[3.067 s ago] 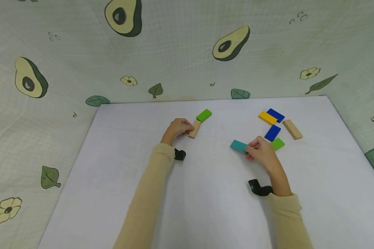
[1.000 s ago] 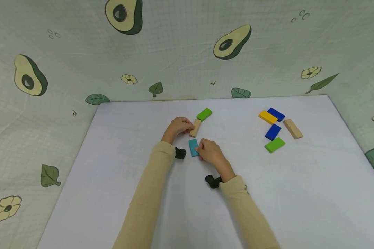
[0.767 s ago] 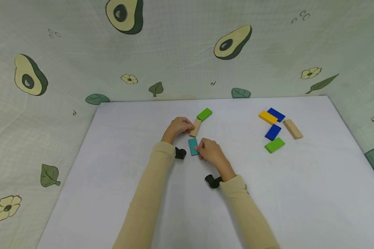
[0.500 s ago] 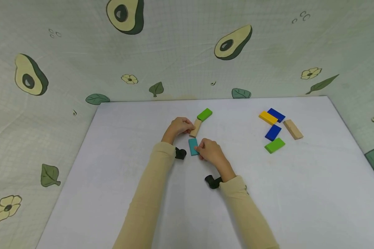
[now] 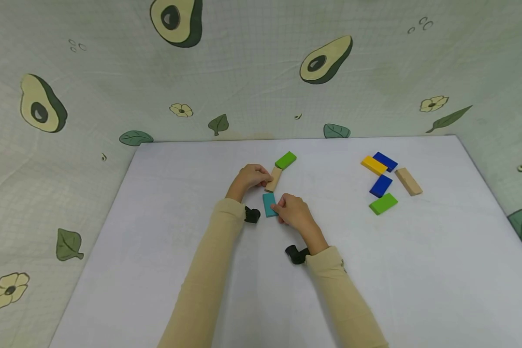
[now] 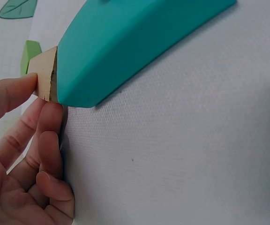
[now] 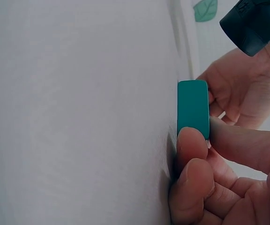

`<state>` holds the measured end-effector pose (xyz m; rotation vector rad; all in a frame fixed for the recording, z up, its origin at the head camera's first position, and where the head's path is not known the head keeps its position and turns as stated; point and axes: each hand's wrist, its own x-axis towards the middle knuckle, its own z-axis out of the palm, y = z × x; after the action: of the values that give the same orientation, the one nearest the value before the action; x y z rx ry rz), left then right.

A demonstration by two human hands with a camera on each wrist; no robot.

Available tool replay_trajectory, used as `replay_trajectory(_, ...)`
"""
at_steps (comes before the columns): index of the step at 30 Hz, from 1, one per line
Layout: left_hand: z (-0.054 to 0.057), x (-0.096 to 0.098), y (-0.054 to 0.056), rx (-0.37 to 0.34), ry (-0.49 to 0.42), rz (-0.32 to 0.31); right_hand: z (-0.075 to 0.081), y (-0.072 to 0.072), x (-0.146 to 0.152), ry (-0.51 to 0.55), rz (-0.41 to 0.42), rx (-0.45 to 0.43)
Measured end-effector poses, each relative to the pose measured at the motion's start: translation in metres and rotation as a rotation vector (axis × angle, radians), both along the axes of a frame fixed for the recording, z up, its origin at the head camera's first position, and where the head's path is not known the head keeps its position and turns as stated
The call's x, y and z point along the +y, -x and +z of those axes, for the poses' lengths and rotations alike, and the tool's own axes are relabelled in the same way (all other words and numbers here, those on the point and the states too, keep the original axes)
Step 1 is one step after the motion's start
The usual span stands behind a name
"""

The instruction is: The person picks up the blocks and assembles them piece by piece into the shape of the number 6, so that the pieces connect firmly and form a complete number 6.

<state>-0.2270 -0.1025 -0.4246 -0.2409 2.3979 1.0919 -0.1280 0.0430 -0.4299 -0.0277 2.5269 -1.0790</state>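
Observation:
Near the middle of the white table my left hand point(image 5: 253, 178) pinches a plain wooden block point(image 5: 274, 179) between thumb and fingers. The block lies flat, its far end against a green block point(image 5: 285, 160). Just nearer to me, my right hand point(image 5: 292, 210) pinches a teal block point(image 5: 269, 205) by its right side. In the head view a small gap shows between the teal and the wooden block. The left wrist view has the teal block point(image 6: 125, 47) large in front of the wooden one point(image 6: 43, 72). Its end face point(image 7: 192, 108) fronts the right wrist view.
To the right lie two blue blocks point(image 5: 381, 185), a yellow block point(image 5: 374, 165) overlapping the farther blue one, a wooden block point(image 5: 409, 181) and a green block point(image 5: 383, 204). A black wrist camera point(image 5: 297, 254) hangs at each wrist. A cloth with printed avocados hangs behind the table.
Since the oldest frame my right hand has carried the teal block leftward from beside the right-hand blocks to below the wooden one, turning it. The last second shows only a tiny shift. My left hand stays put.

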Motion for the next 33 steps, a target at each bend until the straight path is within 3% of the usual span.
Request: replay_trajectory(33,0.0016,0.0031,-0.0082,0.013,-0.011,0.008,-0.0016,-0.0037,0.0029,0.002,-0.017,-0.01)
